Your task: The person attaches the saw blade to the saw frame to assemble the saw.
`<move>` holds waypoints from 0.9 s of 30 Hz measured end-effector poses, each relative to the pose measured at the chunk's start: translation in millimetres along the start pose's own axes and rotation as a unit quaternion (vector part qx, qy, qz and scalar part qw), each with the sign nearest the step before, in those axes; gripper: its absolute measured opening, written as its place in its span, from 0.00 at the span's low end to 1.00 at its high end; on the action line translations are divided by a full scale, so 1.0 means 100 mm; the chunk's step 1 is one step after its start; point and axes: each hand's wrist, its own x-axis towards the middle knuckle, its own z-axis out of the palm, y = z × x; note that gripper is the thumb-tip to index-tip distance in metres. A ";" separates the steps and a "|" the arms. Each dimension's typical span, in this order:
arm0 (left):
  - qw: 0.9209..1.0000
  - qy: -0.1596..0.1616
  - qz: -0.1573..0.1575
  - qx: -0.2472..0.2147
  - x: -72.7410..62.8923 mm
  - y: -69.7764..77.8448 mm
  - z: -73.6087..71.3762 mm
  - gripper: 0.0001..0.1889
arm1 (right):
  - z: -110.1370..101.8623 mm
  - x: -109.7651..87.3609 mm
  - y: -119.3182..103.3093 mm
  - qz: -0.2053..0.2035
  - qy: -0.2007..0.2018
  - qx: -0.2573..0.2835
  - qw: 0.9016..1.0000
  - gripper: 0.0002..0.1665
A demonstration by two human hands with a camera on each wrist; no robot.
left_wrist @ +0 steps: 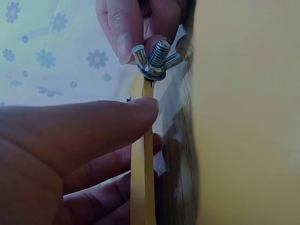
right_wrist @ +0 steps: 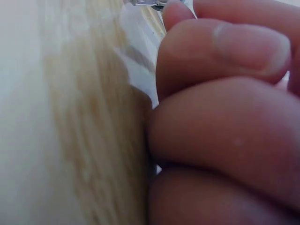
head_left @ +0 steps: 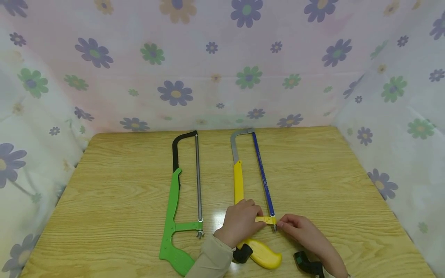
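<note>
A yellow hacksaw (head_left: 238,181) with a grey front bow and a blue blade (head_left: 263,173) lies on the table. My left hand (head_left: 242,220) grips its yellow crossbar (left_wrist: 148,178), thumb on one side and fingers on the other. At the end of that bar is a metal wing nut (left_wrist: 153,70) on a threaded bolt (left_wrist: 161,50). My right hand (head_left: 304,233) pinches the wing nut with its fingertips. The right wrist view shows the curled fingers (right_wrist: 225,126) close up, with only a bit of metal at the top edge.
To the left lies a green hacksaw (head_left: 172,208) with a black bow, a grey blade (head_left: 198,177) and its own wing nut (head_left: 199,234). The wooden table (head_left: 114,185) meets a flowered cloth (head_left: 205,69) at the back and sides.
</note>
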 end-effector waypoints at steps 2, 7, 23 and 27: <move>1.000 -0.002 0.001 -0.002 0.01 -0.01 -0.01 0.09 | 0.00 0.01 0.01 0.003 0.003 -0.002 1.000 0.19; 1.000 -0.013 -0.002 -0.013 0.03 -0.05 -0.02 0.09 | 0.01 0.07 0.02 0.003 0.003 0.006 1.000 0.21; 0.998 -0.004 0.003 -0.055 -0.01 -0.09 -0.07 0.14 | -0.06 0.16 0.10 -0.003 -0.033 0.097 0.995 0.24; 0.998 -0.010 0.003 -0.066 -0.03 -0.10 -0.11 0.14 | -0.06 0.17 0.13 0.010 -0.014 0.133 0.991 0.26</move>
